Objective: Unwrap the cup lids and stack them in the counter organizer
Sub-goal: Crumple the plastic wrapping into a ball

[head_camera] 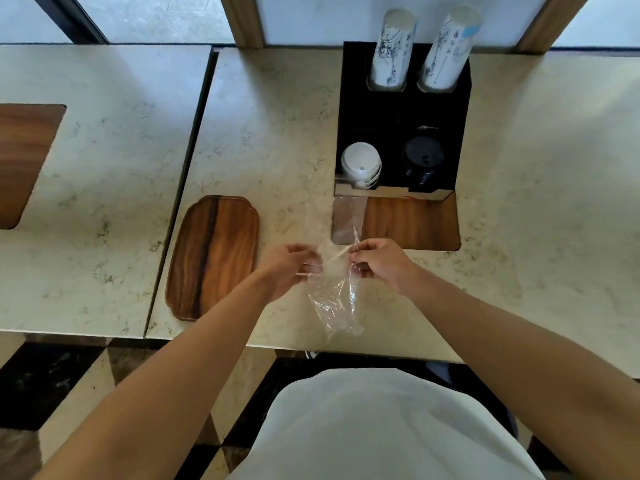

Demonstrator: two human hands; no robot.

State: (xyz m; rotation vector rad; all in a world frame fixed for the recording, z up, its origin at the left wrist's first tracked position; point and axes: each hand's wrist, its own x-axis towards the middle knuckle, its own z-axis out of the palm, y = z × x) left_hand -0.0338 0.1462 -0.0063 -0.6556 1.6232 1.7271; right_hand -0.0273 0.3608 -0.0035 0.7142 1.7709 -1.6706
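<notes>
A clear plastic wrapper (334,299) hangs between my two hands above the counter's front edge; it looks empty and crumpled. My left hand (289,266) pinches its left side and my right hand (375,259) pinches its right side, with a thin pale strip between them. The black counter organizer (349,109) stands behind. Its front left slot holds a stack of white lids (361,164), its front right slot a stack of black lids (422,161).
Two tall stacks of printed paper cups (391,46) fill the organizer's back slots. A wooden tray (214,254) lies left of my hands. A wood-lined recess (415,220) sits in front of the organizer. A gap (194,168) splits the marble counter.
</notes>
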